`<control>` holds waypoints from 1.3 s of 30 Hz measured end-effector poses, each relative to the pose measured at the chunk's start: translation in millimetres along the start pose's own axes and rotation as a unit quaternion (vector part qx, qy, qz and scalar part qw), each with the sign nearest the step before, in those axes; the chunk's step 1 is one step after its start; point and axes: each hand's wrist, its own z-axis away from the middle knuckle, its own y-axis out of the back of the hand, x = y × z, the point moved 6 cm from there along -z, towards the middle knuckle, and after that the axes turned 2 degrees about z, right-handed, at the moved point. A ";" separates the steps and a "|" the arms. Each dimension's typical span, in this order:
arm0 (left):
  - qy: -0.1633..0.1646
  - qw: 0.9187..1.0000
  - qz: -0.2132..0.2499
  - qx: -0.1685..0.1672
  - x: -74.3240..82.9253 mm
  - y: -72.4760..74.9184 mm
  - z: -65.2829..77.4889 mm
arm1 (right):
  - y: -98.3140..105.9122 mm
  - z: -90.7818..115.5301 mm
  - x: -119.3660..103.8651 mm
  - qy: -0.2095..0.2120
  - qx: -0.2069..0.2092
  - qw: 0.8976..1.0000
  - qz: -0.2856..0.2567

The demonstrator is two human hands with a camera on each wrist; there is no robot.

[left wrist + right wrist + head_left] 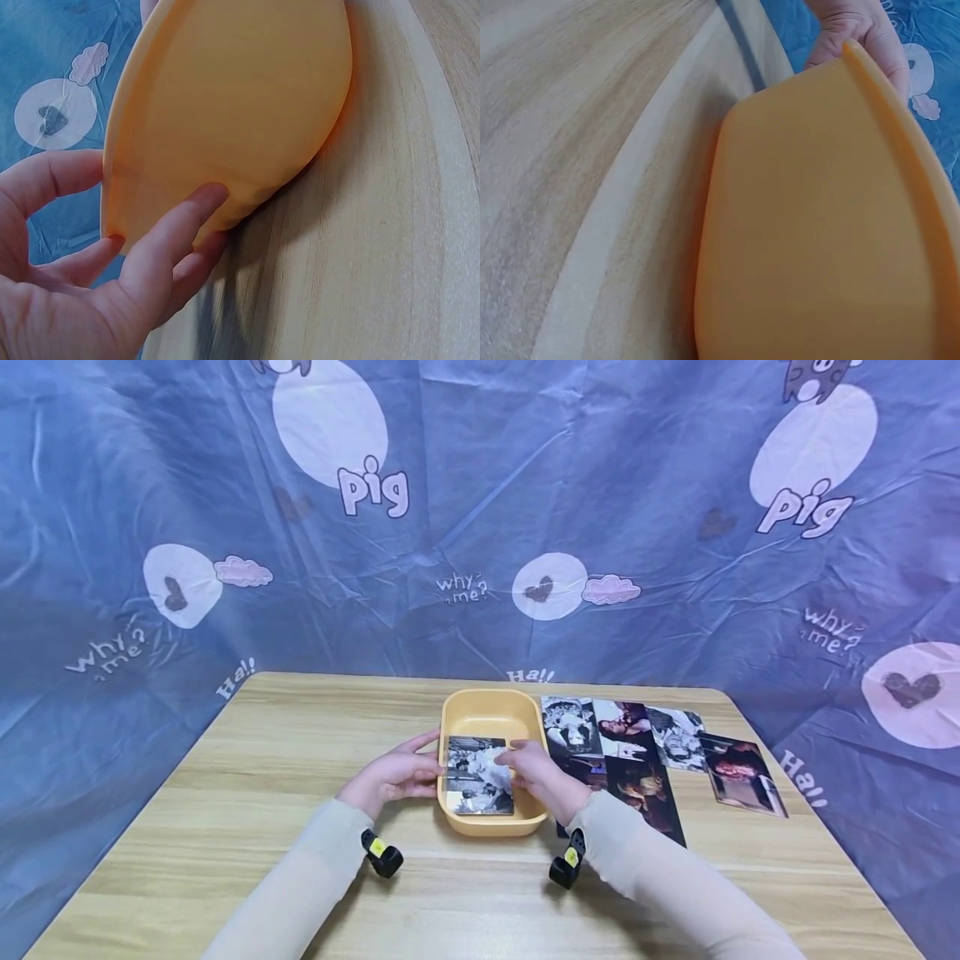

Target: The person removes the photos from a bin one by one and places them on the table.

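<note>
A yellow plastic basin (pixel 491 702) sits near the table's far edge. Inside it, toward the near end, is a black-and-white photo print (pixel 480 793). My left hand (pixel 397 772) grips the basin's left side; in the left wrist view the fingers (pixel 176 229) lie against its outer wall, with other digits at the rim. My right hand (pixel 542 777) reaches over the right rim and pinches the photo by its right edge. In the right wrist view the basin wall (pixel 817 217) hides the right hand, and part of the left hand (pixel 859 34) shows beyond it.
Right of the basin, several photo prints lie in a block, including a dark one (pixel 645 789) partly under the right forearm. Two more, a black-and-white print (pixel 677 739) and a dark red one (pixel 742 772), lie farther right. A blue patterned curtain (pixel 480 527) hangs behind the wooden table (pixel 300 735).
</note>
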 end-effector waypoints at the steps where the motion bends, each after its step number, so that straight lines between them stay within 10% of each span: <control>1: -0.001 1.000 0.000 0.001 -0.4 0.3 0.0 | 1.3 -4.2 2.9 0.012 -0.003 1.000 0.000; 8: -0.004 1.000 0.008 -0.006 -1.9 0.6 -0.9 | 4.4 -50.7 34.0 0.079 -0.022 0.996 -0.019; 15: -0.003 1.000 0.011 0.003 -2.5 1.5 -0.7 | -4.3 16.5 -10.5 0.035 -0.021 0.999 -0.006; 30: -0.005 1.000 0.011 -0.001 -3.3 1.6 -2.4 | 9.9 24.1 -36.7 0.067 -0.037 0.996 -0.035; 39: -0.006 1.000 0.002 -0.007 -3.1 2.5 -1.4 | 51.4 30.3 -52.8 0.079 -0.023 0.994 -0.065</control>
